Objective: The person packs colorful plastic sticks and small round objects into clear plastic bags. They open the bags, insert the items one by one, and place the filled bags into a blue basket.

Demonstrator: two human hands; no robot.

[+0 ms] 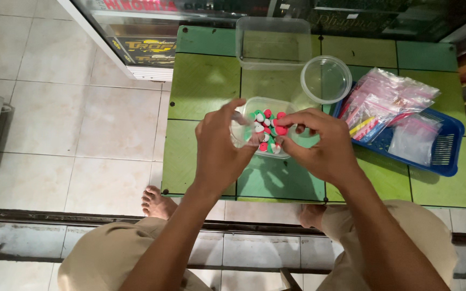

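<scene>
My left hand (219, 145) pinches a small clear plastic bag (242, 132) just above a clear tub (254, 105) that holds several small red, white and green pieces (268, 121). My right hand (319, 145) hovers over the tub's right side, its fingertips closed around a red piece (280, 130) next to the bag's mouth. Both hands are above the green tiled table (206, 81). My fingers hide the near part of the tub.
A larger clear rectangular container (273, 43) stands at the table's far edge. A round clear lid (326, 80) lies beside it. A blue tray (449, 153) at the right holds clear zip bags (389, 99). My bare feet rest on the tiled floor below.
</scene>
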